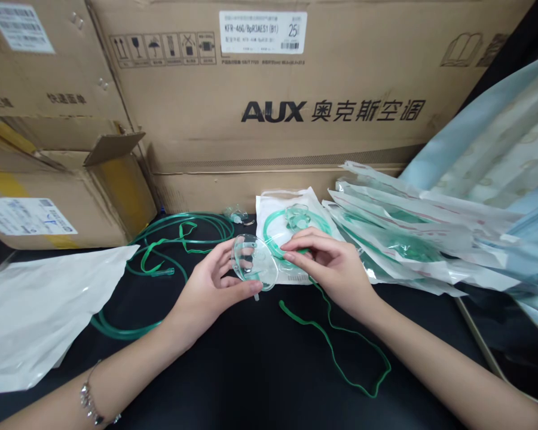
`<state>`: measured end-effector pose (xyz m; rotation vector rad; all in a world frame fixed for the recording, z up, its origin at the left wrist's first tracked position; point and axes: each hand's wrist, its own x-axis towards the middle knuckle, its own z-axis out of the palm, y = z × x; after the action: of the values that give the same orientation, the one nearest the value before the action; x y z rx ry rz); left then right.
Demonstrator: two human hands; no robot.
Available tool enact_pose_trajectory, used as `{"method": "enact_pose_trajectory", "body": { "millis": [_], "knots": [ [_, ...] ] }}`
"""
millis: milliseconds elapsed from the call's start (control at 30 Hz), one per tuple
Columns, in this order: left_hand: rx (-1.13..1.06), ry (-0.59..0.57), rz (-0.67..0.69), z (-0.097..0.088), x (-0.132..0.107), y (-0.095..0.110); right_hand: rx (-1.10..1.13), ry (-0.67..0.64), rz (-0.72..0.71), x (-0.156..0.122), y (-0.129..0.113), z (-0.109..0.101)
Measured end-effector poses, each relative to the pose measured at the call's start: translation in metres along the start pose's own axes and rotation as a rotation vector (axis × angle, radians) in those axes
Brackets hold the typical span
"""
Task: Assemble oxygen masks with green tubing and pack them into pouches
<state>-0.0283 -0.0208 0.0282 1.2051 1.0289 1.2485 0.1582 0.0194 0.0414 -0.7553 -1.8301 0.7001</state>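
My left hand (222, 280) grips a clear oxygen mask (265, 267) by its edge, the thumb in front and the fingers behind it. Just right of the mask, my right hand (325, 260) is closed in a pinch on a green elastic strap (329, 346). The strap hangs from beneath that hand and loops across the dark table to a loose end. Where the strap meets the fingertips is partly hidden. Behind both hands lies a packaged mask (297, 216) with coiled green tubing in a clear and white pouch (269, 206).
Green tubing (183, 222) lies coiled at left with another green strap (150, 257). Small clear parts (236, 215) sit behind it. A pile of sealed pouches (399, 233) is at right, a white pouch (40, 310) at left. Cardboard boxes (183, 131) close off the back.
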Motion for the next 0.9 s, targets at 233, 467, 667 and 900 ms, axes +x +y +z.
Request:
{"method": "enact_pose_trajectory", "body": {
  "millis": [233,467,667,900],
  "knots": [
    [0.166,-0.018,0.077,0.000,0.000,-0.004,-0.062,0.026,-0.014,-0.004,0.006,0.004],
    [0.245,-0.017,0.126,0.004,-0.004,-0.004,-0.096,0.044,-0.071,-0.008,0.007,0.008],
    [0.202,0.013,0.097,0.008,-0.006,-0.004,-0.159,0.072,-0.149,-0.010,0.006,0.009],
    [0.192,0.025,0.120,0.007,-0.006,-0.003,-0.189,0.022,-0.058,-0.010,0.005,0.010]
  ]
}}
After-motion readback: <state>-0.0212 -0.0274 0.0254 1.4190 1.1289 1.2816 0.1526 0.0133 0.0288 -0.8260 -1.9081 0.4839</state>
